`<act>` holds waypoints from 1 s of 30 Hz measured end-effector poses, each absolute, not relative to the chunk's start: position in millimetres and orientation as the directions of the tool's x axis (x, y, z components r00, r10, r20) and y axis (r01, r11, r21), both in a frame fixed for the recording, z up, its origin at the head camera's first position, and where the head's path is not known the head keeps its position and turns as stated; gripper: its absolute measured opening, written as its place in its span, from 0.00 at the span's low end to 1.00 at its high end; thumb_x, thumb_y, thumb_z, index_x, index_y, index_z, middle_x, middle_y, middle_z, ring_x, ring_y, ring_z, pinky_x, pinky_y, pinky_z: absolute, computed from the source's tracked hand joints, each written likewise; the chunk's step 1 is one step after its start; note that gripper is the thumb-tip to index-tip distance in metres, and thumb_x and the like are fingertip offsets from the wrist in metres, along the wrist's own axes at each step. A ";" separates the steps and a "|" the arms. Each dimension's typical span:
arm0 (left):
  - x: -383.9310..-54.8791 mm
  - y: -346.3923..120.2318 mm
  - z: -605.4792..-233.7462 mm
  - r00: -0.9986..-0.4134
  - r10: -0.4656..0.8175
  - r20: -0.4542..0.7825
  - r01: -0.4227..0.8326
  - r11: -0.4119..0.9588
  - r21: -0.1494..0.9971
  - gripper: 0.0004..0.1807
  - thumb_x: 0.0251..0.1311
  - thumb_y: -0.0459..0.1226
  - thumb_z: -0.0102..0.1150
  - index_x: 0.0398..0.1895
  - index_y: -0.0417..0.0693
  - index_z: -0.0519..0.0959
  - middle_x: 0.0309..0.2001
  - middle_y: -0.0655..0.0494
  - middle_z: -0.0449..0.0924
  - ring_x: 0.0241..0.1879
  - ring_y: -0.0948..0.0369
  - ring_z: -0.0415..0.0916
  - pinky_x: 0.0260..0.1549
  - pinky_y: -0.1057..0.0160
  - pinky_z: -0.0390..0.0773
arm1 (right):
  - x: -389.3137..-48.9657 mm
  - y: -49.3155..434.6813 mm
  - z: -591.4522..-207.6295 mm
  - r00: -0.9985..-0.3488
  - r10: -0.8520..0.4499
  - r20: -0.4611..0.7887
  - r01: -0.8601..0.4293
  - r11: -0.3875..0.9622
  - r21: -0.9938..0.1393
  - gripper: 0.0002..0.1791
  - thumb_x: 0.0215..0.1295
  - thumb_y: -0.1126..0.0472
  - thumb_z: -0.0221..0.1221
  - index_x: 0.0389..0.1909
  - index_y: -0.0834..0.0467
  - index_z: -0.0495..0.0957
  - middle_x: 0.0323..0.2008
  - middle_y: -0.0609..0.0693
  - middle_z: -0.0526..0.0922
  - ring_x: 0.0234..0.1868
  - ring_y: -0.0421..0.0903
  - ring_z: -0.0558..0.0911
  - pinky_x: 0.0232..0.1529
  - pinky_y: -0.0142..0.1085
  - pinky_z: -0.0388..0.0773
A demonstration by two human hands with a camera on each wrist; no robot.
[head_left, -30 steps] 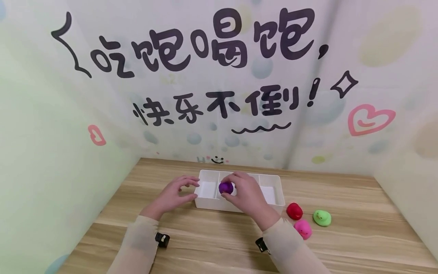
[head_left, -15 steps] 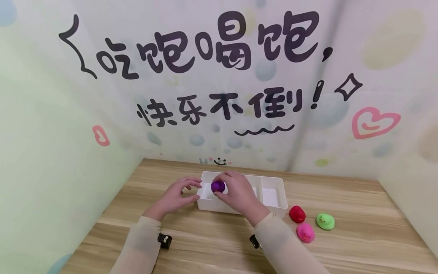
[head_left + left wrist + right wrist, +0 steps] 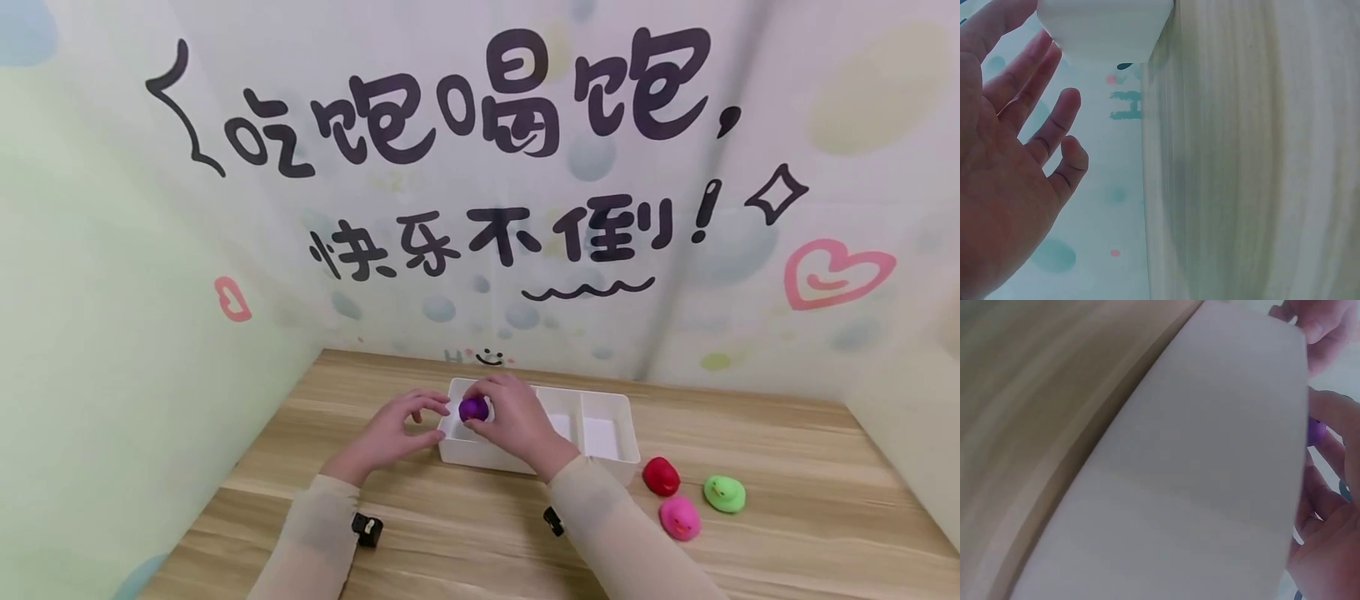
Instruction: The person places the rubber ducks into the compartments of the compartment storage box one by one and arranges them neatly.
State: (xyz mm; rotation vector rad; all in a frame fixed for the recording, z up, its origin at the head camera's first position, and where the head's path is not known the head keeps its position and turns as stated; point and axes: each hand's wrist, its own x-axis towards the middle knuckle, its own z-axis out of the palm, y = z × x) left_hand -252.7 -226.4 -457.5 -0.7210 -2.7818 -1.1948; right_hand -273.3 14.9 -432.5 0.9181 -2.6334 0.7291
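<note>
A white tray [image 3: 480,456] with dividers stands towards the back of the table. My right hand [image 3: 519,417] pinches a purple toy duck [image 3: 473,409] between thumb and fingers, over the tray's left compartment. Most of this duck is hidden by the hand and, in the right wrist view, by the tray wall [image 3: 1197,456]. At the tray's left end my left hand [image 3: 392,429] lies with spread, slightly bent fingers, its fingertips at the rim. The left wrist view shows those fingers [image 3: 1054,128] beside the tray's end wall [image 3: 1110,31].
Right of the tray, a red toy duck [image 3: 662,477], a pink toy duck [image 3: 680,518] and a green toy duck [image 3: 724,493] lie on the wooden table [image 3: 465,533]. A printed wall cloth [image 3: 420,333] hangs behind the table.
My right hand has carried the purple toy duck leftward from above the tray's middle to its left compartment. The left hand stays at the tray's left end. The head view has shifted slightly.
</note>
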 end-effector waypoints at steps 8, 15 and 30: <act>-250.6 -227.1 -454.8 -0.895 0.403 0.192 0.417 0.602 0.681 0.17 0.64 0.40 0.70 0.54 0.48 0.83 0.68 0.51 0.76 0.50 0.45 0.75 0.48 0.51 0.76 | -282.1 8.1 -437.8 -0.793 -0.524 0.312 -0.608 0.715 -0.344 0.17 0.57 0.51 0.76 0.47 0.48 0.86 0.47 0.46 0.87 0.53 0.50 0.79 0.62 0.56 0.72; -248.5 -227.0 -457.1 -0.898 0.399 0.186 0.410 0.603 0.685 0.17 0.64 0.43 0.70 0.54 0.50 0.83 0.68 0.53 0.76 0.51 0.47 0.75 0.48 0.53 0.75 | -286.2 4.9 -442.0 -0.780 -0.557 0.286 -0.626 0.703 -0.338 0.16 0.56 0.52 0.77 0.44 0.48 0.86 0.43 0.44 0.87 0.53 0.50 0.79 0.64 0.59 0.67; -247.7 -226.1 -453.8 -0.885 0.416 0.210 0.440 0.598 0.670 0.18 0.63 0.42 0.71 0.54 0.47 0.83 0.67 0.53 0.78 0.50 0.51 0.75 0.48 0.56 0.75 | -296.2 -4.0 -442.8 -0.799 -0.577 0.168 -0.594 0.715 -0.369 0.13 0.54 0.52 0.78 0.39 0.48 0.86 0.34 0.40 0.86 0.45 0.45 0.79 0.63 0.61 0.62</act>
